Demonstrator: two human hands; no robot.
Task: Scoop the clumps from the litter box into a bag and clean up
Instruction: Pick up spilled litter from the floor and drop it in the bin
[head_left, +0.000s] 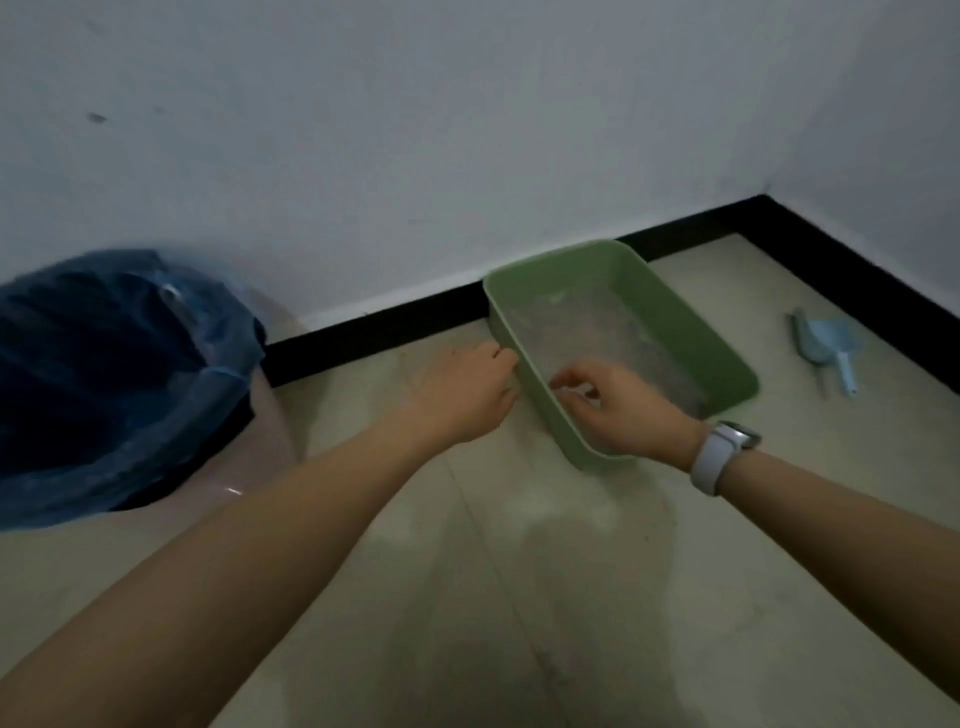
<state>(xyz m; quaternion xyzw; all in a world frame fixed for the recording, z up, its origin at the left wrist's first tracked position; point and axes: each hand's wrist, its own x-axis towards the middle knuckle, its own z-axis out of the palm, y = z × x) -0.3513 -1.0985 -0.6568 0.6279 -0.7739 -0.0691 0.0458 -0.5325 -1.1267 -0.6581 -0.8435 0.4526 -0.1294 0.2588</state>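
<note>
The person's left hand (467, 395) curls loosely at the outer wall of the green rectangular plastic litter box (691, 322) by the baseboard, right hand (618, 410) pinching its near rim, so steadying it level seems wise.

No legible text, labels, brand marks, numbers or signs appear anywhere in the frame.
</note>
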